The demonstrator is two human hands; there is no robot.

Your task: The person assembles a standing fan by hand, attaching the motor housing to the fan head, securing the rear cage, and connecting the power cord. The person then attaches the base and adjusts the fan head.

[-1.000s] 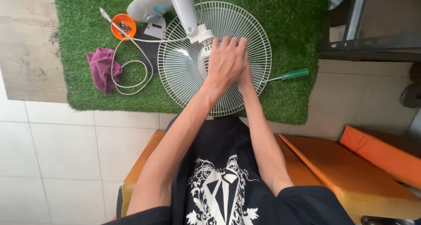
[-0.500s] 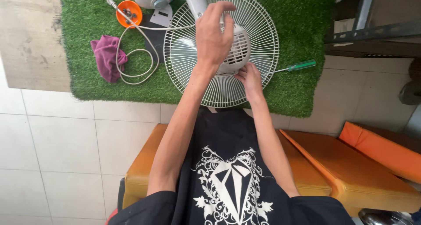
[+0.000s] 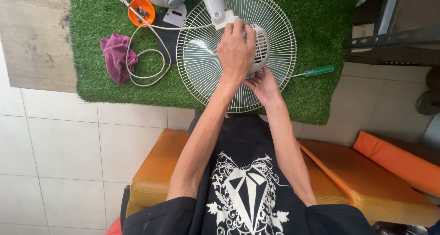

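Got the fan lying flat on the green turf mat (image 3: 321,106), wire grille (image 3: 201,56) facing up at me. My left hand (image 3: 236,51) is draped over the white motor housing (image 3: 261,42) in the middle of the grille, fingers curled down around it and gripping. My right hand (image 3: 262,84) is tucked in just under the housing's near edge, fingers bent against it, but I can't tell if they're actually pinching anything. Green-handled screwdriver (image 3: 314,72) sits on the turf just right of the grille. Off to the left there's the white power cord (image 3: 146,63) looped up, a purple rag (image 3: 117,56), and an orange bowl (image 3: 141,11) of small parts.
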